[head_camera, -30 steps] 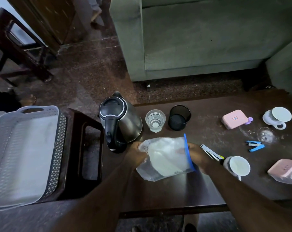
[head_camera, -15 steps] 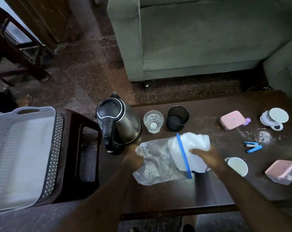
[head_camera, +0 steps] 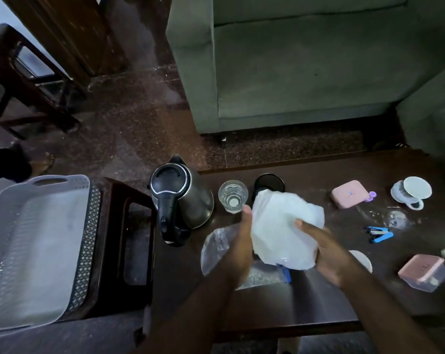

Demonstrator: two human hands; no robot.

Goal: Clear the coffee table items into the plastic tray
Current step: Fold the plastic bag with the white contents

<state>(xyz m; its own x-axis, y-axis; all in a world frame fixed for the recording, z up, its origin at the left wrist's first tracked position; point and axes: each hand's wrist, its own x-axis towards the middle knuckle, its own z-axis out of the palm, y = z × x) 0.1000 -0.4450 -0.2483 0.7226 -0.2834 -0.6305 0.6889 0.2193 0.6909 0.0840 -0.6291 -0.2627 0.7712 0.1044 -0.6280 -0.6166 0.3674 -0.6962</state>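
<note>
Both hands hold a white plastic bag (head_camera: 280,233) upright over the coffee table (head_camera: 318,310). My left hand (head_camera: 242,249) presses its left side and my right hand (head_camera: 326,251) grips its right side. Under them lies a clear zip bag (head_camera: 216,246) with a blue seal strip. The grey plastic tray (head_camera: 37,241) sits at the far left on a dark stool, with nothing in it.
On the table stand a steel kettle (head_camera: 183,198), a glass (head_camera: 233,196), a black cup (head_camera: 268,182), two pink boxes (head_camera: 349,194) (head_camera: 423,272), a white cup on a saucer (head_camera: 411,194), a blue stapler (head_camera: 379,234) and a white lid (head_camera: 361,259). A green sofa (head_camera: 293,72) stands behind.
The white bag has come out of the clear zip bag and been lifted upright. The left hand moved from the zip bag onto the white bag.
</note>
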